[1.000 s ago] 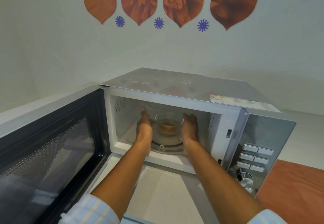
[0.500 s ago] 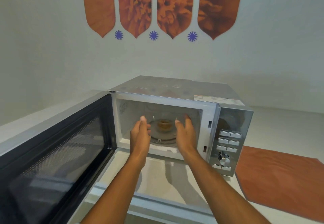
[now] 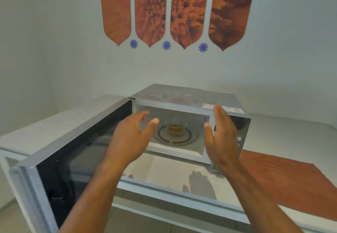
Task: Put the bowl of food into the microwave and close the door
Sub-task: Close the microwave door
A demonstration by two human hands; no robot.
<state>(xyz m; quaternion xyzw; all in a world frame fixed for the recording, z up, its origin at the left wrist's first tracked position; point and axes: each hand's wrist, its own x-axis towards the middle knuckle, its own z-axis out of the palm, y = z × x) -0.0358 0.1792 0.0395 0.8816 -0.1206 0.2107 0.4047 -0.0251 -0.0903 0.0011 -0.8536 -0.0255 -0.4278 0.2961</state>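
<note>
Food, amber-brown, sits in a clear glass bowl [image 3: 176, 127] at the centre of the round glass turntable [image 3: 174, 136] inside the silver microwave [image 3: 184, 96]. Its dark-windowed door [image 3: 73, 152] stands swung wide to the left. Both bare hands hover outside the cavity, empty, fingers spread: the left hand [image 3: 130, 139] before the opening's left side, the right hand [image 3: 221, 136] before the control panel. An orange mat [image 3: 284, 179] lies on the white counter [image 3: 291, 128] to the right.
</note>
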